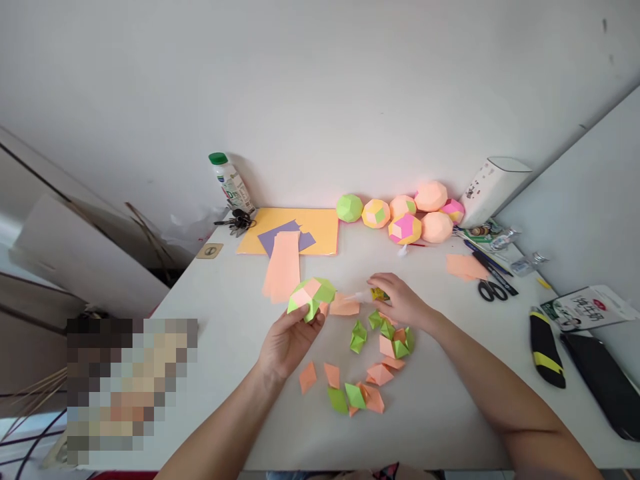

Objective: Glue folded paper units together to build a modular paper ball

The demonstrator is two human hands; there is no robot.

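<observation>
My left hand (287,340) grips a partly built folded-paper ball (314,293) of green and peach faces, held above the table between thumb and fingers. To its right, my right hand (400,300) is closed around a small glue bottle (379,294) with a yellow label; its clear tip points left toward the paper ball. Below the right hand lie green folded paper pieces (358,337) and joined green and peach pieces (387,345). Nearer to me are several loose peach pieces (308,378) and green pieces (337,400). A flat peach paper strip (345,305) lies between the hands.
Finished paper balls (404,228) stand along the wall. Peach strips (283,267) overlap a yellow sheet (315,230) at the back left, near keys (239,222) and a bottle (233,183). Scissors (493,291), a utility knife (547,350) and a black phone-like slab (603,383) lie right.
</observation>
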